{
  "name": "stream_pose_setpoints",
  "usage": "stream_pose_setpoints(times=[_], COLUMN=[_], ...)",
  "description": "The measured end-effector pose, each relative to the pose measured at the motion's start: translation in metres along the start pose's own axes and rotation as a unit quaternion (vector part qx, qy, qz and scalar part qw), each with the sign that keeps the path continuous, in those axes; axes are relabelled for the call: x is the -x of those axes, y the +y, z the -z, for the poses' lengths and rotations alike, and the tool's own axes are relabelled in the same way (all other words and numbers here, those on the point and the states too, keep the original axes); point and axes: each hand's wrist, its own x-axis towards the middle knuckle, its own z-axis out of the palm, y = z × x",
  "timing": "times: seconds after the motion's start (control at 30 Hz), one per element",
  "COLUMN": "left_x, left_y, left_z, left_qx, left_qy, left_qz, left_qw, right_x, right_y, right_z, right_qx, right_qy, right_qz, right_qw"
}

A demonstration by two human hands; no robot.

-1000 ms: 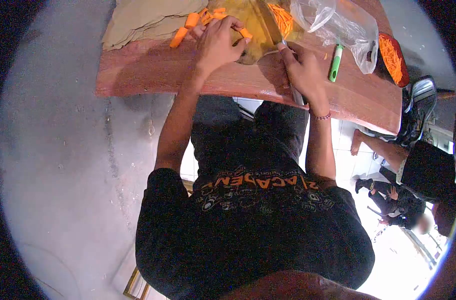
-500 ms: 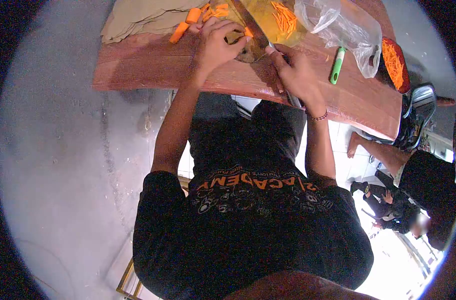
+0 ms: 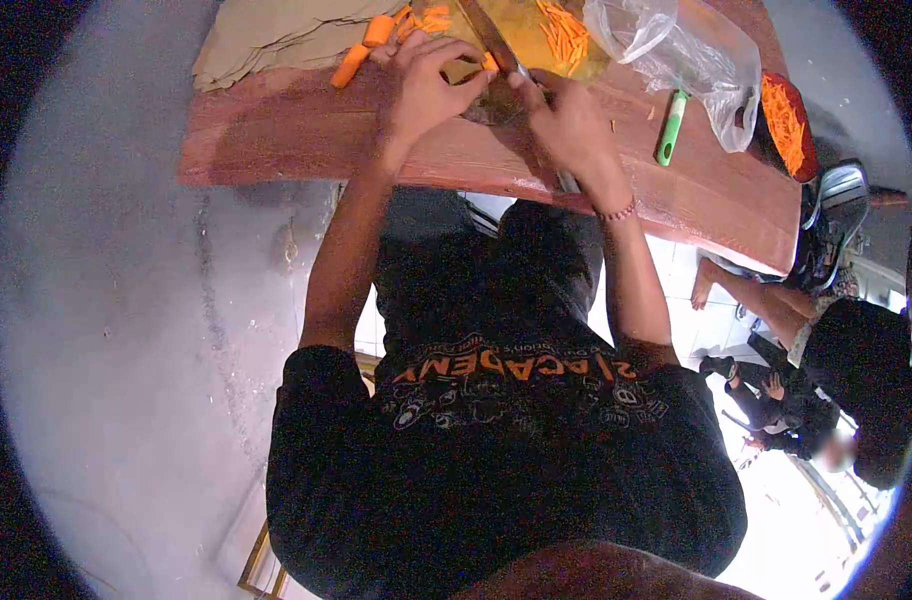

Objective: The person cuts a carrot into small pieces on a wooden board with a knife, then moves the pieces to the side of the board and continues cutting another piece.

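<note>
Orange carrot piece (image 3: 489,62) | pinned under left hand (image 3: 421,85) fingers | right hand (image 3: 566,125) fingers clamped on knife (image 3: 493,42) | wooden tabletop (image 3: 696,185)

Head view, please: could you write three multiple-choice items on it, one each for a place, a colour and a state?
1. Where does the peeler lie?
A. on the table, right of the hands
B. on the floor
C. in the bag

2. What colour is the peeler's handle?
A. blue
B. green
C. black

3. What is the right hand doing?
A. resting open
B. gripping the knife
C. lifting the bag

Answers: 1 A, it lies on the wood beside the bag; 2 B, the handle is plainly green; 3 B, the fingers close round the handle while the left hand steadies a carrot.
</note>
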Motion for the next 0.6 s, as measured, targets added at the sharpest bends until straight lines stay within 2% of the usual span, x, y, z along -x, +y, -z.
stream_pose_setpoints(times=[0.07,0.17,0.27,0.47,0.6], left_x=[0.002,0.000,0.000,-0.001,-0.002], left_y=[-0.003,0.002,0.005,0.010,0.004], left_z=[-0.003,0.003,0.008,0.010,0.006], left_qx=[0.004,-0.010,-0.022,-0.046,-0.045], left_qy=[0.002,0.004,0.002,-0.002,-0.006], left_qz=[-0.008,-0.015,-0.018,-0.014,-0.008], left_qw=[1.000,1.000,1.000,0.999,0.999], right_x=[-0.006,-0.009,0.005,0.009,0.005], right_y=[0.001,0.002,0.000,-0.002,0.004], right_z=[-0.001,0.002,0.007,0.009,-0.005], right_qx=[-0.018,-0.089,-0.083,-0.070,0.011], right_qy=[0.008,-0.029,-0.017,-0.047,0.002], right_qz=[0.017,-0.029,0.004,-0.042,0.009], right_qw=[1.000,0.995,0.996,0.996,1.000])
